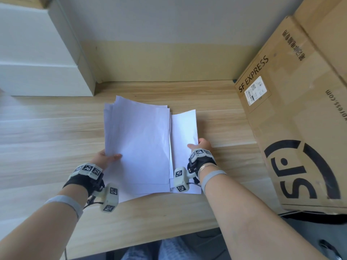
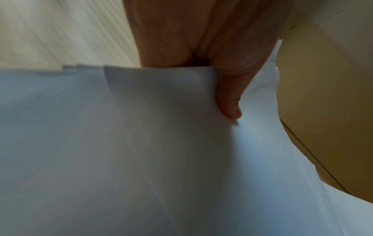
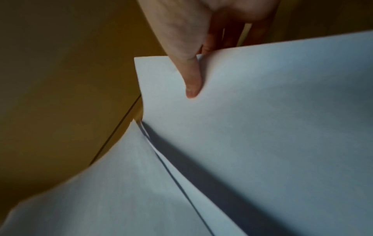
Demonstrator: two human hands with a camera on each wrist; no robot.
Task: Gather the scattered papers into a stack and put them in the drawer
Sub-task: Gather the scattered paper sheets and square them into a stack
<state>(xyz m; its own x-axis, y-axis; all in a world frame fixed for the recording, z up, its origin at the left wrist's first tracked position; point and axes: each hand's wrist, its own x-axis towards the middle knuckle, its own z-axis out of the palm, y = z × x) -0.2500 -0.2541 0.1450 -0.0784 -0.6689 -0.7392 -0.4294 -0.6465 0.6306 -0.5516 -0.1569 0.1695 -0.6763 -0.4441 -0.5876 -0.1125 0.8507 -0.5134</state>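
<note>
Several white paper sheets (image 1: 139,143) lie in a loose, uneven pile in the middle of the wooden desk (image 1: 47,137). My left hand (image 1: 107,157) pinches the left edge of the main pile, thumb on top (image 2: 230,102), fingers hidden beneath the sheets (image 2: 141,143). My right hand (image 1: 200,145) pinches a separate sheet (image 1: 185,132) at the pile's right side, thumb on top (image 3: 191,79), fingers under it. That sheet (image 3: 262,111) is lifted a little above the pile. No drawer is in view.
A large SF Express cardboard box (image 1: 300,109) stands close on the right of the desk. White boxes (image 1: 37,53) are stacked at the back left. The wall (image 1: 169,25) runs behind the desk. My knees show below the desk's front edge (image 1: 150,239).
</note>
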